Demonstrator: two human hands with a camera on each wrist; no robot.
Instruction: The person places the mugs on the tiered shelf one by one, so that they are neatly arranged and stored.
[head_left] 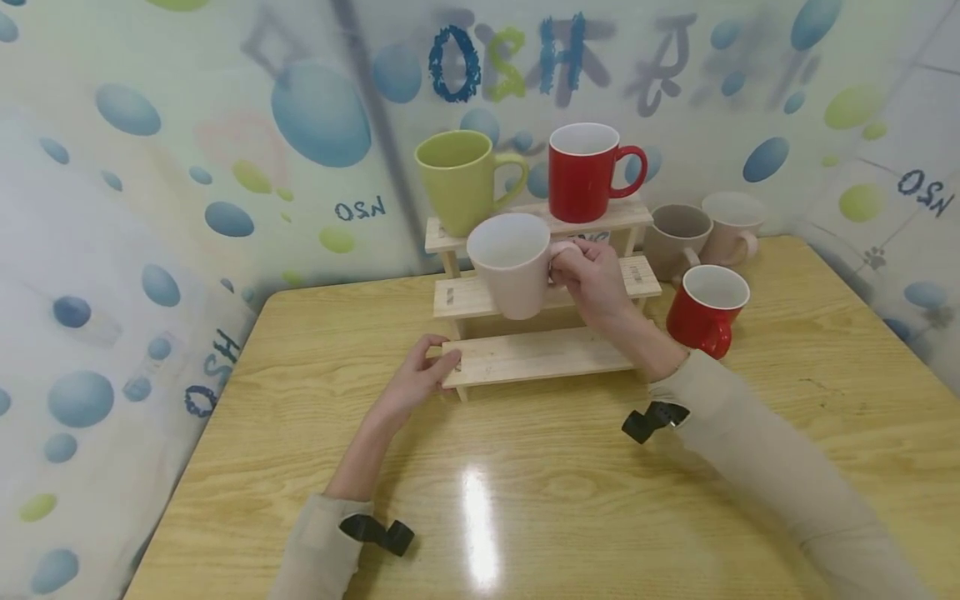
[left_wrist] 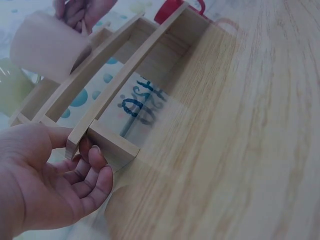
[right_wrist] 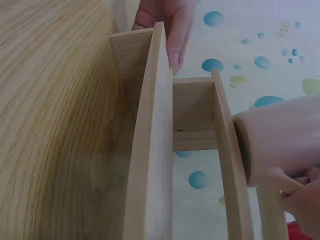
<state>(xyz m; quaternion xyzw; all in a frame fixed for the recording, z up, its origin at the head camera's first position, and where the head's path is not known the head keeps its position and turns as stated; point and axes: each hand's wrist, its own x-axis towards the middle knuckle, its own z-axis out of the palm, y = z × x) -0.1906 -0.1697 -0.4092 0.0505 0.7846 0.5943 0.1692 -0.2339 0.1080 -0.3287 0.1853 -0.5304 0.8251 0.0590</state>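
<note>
My right hand [head_left: 596, 283] grips the handle of a pale pink mug [head_left: 513, 271], upright in front of the middle step of a three-step wooden rack [head_left: 540, 354]. In the right wrist view the base of the pink mug [right_wrist: 280, 140] comes right at the edge of a step. At the rack's left end, my left hand [head_left: 420, 375] pinches the lowest step, thumb on top and fingers curled beneath, as the left wrist view of the hand [left_wrist: 60, 180] shows. A green mug [head_left: 461, 183] and a red mug [head_left: 583, 175] stand on the top step.
Right of the rack stand a grey-brown mug [head_left: 675, 242], another pale pink mug [head_left: 731, 225] and a second red mug [head_left: 705, 308], on the wooden table [head_left: 562, 500]. A dotted, lettered sheet [head_left: 322, 208] hangs close behind the rack and along the sides.
</note>
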